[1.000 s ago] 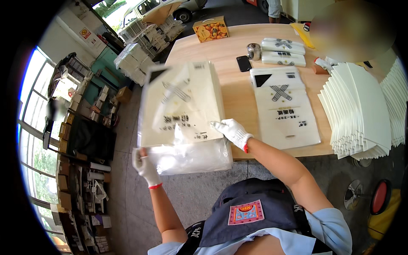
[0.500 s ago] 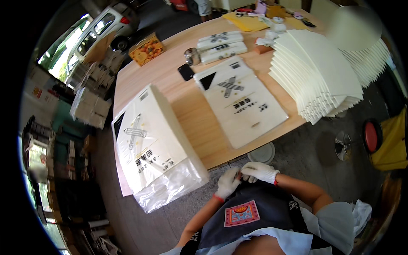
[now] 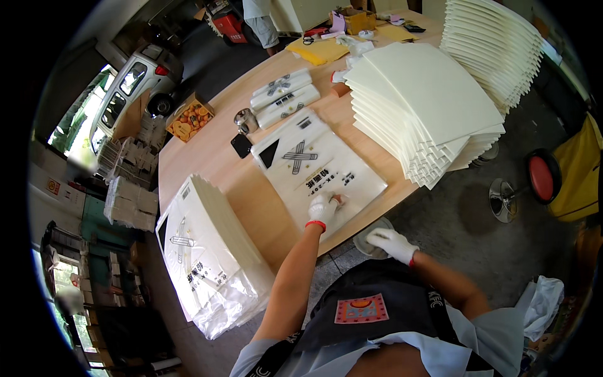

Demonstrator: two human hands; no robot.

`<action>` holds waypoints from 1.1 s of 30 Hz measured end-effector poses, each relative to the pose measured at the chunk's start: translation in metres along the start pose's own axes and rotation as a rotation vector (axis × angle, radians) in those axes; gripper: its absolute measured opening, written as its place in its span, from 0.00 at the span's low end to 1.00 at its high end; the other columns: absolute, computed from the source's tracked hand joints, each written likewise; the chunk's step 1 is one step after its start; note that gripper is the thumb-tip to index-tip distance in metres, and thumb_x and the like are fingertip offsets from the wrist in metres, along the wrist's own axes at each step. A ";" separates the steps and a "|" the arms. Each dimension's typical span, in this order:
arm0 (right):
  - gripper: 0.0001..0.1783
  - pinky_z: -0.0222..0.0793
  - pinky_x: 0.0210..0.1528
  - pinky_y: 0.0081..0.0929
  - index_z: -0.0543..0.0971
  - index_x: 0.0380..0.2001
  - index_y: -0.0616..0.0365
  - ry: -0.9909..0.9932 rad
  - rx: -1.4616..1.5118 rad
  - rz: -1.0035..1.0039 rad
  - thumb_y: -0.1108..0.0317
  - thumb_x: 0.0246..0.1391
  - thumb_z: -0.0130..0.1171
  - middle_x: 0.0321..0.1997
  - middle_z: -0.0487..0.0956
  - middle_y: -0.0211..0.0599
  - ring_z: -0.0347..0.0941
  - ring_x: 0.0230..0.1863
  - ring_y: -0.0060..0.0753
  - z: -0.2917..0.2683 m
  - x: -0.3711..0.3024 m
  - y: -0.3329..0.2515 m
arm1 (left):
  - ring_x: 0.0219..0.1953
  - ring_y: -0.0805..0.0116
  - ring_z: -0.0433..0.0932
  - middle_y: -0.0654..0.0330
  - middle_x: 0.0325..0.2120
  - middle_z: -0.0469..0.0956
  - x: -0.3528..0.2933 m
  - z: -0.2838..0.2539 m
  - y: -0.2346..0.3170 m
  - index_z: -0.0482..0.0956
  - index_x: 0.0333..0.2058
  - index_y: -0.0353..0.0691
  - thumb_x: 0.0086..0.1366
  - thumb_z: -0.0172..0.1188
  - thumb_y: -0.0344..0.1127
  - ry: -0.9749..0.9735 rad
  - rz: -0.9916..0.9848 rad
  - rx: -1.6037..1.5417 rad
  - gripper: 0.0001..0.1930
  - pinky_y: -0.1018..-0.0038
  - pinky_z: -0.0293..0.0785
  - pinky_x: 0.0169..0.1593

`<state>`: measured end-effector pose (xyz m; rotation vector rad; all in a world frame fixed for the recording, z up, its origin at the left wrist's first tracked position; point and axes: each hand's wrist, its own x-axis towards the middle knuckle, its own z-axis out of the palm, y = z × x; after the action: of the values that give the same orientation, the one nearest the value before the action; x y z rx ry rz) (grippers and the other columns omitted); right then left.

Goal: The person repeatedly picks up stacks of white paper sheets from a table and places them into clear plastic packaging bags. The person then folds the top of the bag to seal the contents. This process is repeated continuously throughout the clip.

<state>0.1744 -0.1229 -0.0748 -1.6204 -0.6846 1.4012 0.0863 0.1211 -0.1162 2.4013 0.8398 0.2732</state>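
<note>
My left hand (image 3: 323, 208), in a white glove with a red cuff, reaches over the near part of a flat stack of clear printed plastic bags (image 3: 352, 164). Bare fingertips show at the glove's end and touch the top bag. My right hand (image 3: 391, 244), gloved the same way, hovers off the table's front edge with its fingers stretched out and nothing in them. To the left lies a thick pile of filled bags (image 3: 210, 245), white sheets inside, its loose clear ends toward me. A tall fanned stack of cream-white sheets (image 3: 427, 94) stands to the right.
On the wooden table (image 3: 251, 188) sit a black phone-like slab (image 3: 240, 146), a metal tin (image 3: 245, 120), rolled bag packs (image 3: 287, 105) and an orange-patterned box (image 3: 190, 119). More sheets (image 3: 493, 50) stand behind right. A round stool (image 3: 545, 181) is at right; a person (image 3: 257, 22) stands far off.
My hands were together in front of the apron; they have parted. The left has moved forward onto the bag stack, and the right has stayed near the table edge. The view has shifted.
</note>
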 end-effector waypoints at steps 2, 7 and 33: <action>0.21 0.67 0.27 0.18 0.73 0.45 0.59 0.010 0.100 -0.115 0.53 0.58 0.53 0.34 0.80 0.34 0.73 0.28 0.24 0.000 0.029 -0.018 | 0.35 0.53 0.77 0.52 0.31 0.79 -0.001 -0.018 0.013 0.81 0.32 0.44 0.57 0.54 0.43 0.012 -0.057 -0.010 0.12 0.62 0.71 0.41; 0.23 0.70 0.35 0.28 0.72 0.44 0.59 0.105 0.336 -0.126 0.50 0.58 0.51 0.37 0.78 0.38 0.74 0.31 0.29 0.000 0.140 -0.054 | 0.32 0.51 0.76 0.49 0.27 0.78 0.015 -0.028 0.025 0.81 0.30 0.42 0.61 0.53 0.46 0.205 0.088 -0.130 0.14 0.63 0.71 0.39; 0.08 0.71 0.37 0.31 0.78 0.33 0.44 0.373 -1.018 -0.783 0.58 0.50 0.57 0.36 0.79 0.31 0.76 0.34 0.38 -0.056 -0.023 -0.134 | 0.16 0.80 0.68 0.61 0.26 0.77 -0.032 -0.074 0.150 0.75 0.42 0.37 0.66 0.50 0.32 0.039 -0.029 -0.841 0.09 0.80 0.67 0.23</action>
<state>0.2409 -0.0919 0.0531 -1.9035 -1.7186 0.1127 0.1101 0.0388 0.0311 1.5985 0.6038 0.5390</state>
